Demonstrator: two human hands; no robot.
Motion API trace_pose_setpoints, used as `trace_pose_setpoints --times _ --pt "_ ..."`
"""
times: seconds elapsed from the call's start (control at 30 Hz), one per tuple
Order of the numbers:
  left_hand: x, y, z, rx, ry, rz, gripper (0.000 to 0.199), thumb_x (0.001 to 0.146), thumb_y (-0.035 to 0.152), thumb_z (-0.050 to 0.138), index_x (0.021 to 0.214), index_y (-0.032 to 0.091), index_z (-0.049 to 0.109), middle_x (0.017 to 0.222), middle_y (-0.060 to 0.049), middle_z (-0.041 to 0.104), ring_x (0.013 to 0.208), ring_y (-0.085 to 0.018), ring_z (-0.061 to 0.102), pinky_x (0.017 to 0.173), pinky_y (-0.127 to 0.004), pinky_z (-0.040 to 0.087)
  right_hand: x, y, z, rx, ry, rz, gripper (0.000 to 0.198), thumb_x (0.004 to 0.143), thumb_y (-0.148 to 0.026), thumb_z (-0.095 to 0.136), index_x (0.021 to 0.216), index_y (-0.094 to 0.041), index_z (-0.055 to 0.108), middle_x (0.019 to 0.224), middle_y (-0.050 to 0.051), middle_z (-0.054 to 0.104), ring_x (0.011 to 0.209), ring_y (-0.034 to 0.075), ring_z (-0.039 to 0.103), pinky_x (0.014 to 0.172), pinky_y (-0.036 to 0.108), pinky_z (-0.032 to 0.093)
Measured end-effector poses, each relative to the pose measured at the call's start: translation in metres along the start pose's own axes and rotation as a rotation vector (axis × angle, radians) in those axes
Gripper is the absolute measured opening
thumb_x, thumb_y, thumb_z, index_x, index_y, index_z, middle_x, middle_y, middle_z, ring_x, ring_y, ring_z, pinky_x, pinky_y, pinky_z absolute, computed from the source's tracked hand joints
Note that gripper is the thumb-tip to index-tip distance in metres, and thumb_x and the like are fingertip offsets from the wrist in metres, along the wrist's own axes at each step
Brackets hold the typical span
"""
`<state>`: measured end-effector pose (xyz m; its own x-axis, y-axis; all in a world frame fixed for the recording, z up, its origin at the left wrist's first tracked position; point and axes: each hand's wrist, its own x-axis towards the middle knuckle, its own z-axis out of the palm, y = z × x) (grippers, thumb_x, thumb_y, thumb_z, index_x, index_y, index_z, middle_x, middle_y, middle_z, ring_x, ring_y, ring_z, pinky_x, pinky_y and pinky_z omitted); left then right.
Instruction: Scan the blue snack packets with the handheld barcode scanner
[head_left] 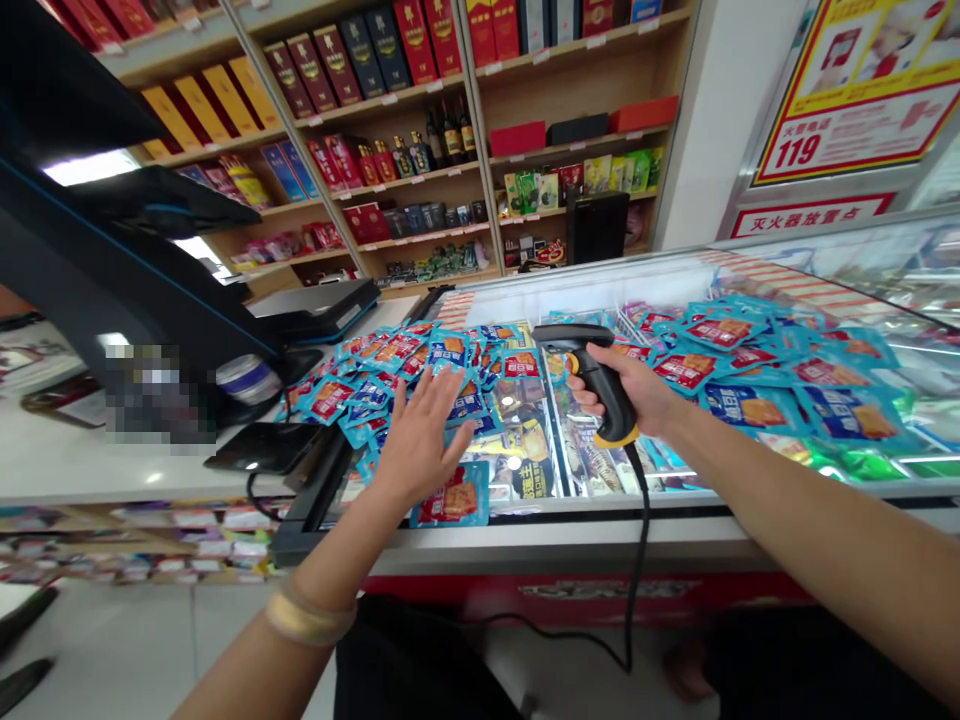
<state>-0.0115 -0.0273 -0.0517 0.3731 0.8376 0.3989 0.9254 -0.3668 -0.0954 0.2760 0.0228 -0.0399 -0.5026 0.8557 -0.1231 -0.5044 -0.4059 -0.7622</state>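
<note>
My right hand is wrapped round the grip of a black and yellow barcode scanner, its head turned to the left and its cable hanging down. My left hand hovers palm down with fingers spread, nothing in it. Just below it lies a blue and red snack packet on the glass top. A heap of blue snack packets spreads out beyond and left of my left hand. Another pile of the same packets lies to the right, past the scanner.
The glass-topped freezer spans the front, with packaged goods visible through the glass. On the left stand a checkout screen, a scale and a dark card-like device. Shelves of boxes and bottles line the back.
</note>
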Motion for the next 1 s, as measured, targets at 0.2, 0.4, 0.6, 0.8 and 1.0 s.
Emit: trace_pose_setpoints --times 0.2,0.4,0.6,0.8,1.0 --pt "0.004 0.019 0.011 0.092 -0.013 0.143 0.064 0.094 0.046 0.046 0.153 0.025 0.032 0.158 -0.011 0.036 0.149 -0.032 0.025 0.120 -0.061 0.010 -0.001 -0.002 -0.003 -0.020 -0.003 -0.015 0.022 0.091 -0.037 0.054 0.083 -0.016 0.054 0.067 0.002 0.053 0.049 0.009 0.046 0.040 0.017 0.042" --pt "0.032 0.020 0.017 0.139 0.088 0.045 0.054 0.098 0.037 0.040 0.149 0.024 0.040 0.154 -0.011 0.042 0.146 -0.031 0.032 0.121 -0.060 0.012 -0.002 -0.003 -0.002 -0.012 0.002 0.002 0.022 0.092 -0.037 0.053 0.084 -0.017 0.054 0.065 0.001 0.053 0.049 0.009 0.045 0.039 0.017 0.041" --pt "0.029 0.027 0.014 0.031 0.074 -0.013 0.053 0.099 0.035 0.033 0.149 0.021 0.039 0.152 -0.011 0.046 0.146 -0.029 0.032 0.120 -0.059 0.017 -0.002 -0.007 -0.002 0.035 0.003 -0.015 0.025 0.095 -0.036 0.047 0.082 -0.016 0.055 0.064 0.002 0.052 0.048 0.009 0.045 0.038 0.017 0.041" --pt "0.048 0.052 0.017 -0.135 0.008 0.088 0.056 0.097 0.037 0.039 0.150 0.019 0.035 0.156 -0.015 0.039 0.148 -0.030 0.029 0.119 -0.057 0.023 -0.009 -0.032 -0.020 0.004 0.002 -0.087 0.022 0.091 -0.039 0.053 0.085 -0.018 0.055 0.067 0.002 0.051 0.049 0.010 0.044 0.039 0.019 0.041" --pt "0.122 0.123 0.035 -0.379 -0.144 0.179 0.066 0.092 0.031 0.050 0.152 0.013 0.029 0.160 -0.019 0.029 0.146 -0.029 0.032 0.117 -0.044 0.033 -0.038 -0.068 -0.060 -0.047 0.154 -0.198 0.020 0.092 -0.037 0.051 0.085 -0.018 0.055 0.066 0.002 0.050 0.048 0.010 0.042 0.037 0.018 0.039"
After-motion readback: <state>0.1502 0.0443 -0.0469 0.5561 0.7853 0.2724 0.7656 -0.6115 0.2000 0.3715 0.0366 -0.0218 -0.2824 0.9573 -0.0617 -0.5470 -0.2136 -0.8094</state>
